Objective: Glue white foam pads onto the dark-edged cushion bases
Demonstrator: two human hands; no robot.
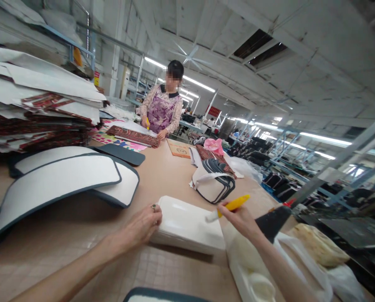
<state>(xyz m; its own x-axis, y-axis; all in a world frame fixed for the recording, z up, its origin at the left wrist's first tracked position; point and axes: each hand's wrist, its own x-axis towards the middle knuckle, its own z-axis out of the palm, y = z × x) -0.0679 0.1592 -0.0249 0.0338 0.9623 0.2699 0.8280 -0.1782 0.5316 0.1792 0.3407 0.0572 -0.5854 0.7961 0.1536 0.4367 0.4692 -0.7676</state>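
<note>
A stack of white boards (190, 222), wet-looking and shiny on top, lies on the table in front of me. My left hand (148, 220), a ring on one finger, has its fingers bent around the stack's left edge. In my right hand (240, 218) is a yellow-handled brush (236, 204), its pale bristles low over the right part of the top board. Whether the bristles touch it is hard to tell. Just below my right forearm stands a white container (237, 256), partly covered by the arm.
Curved white panels with dark edging (64, 180) lie at left, near a tall pile of sheets (39, 96). Bent dark-edged pieces (214, 180) sit beyond the stack. Across the table a co-worker (162, 105) handles a patterned piece (133, 136). Plastic bags (303, 256) are at right.
</note>
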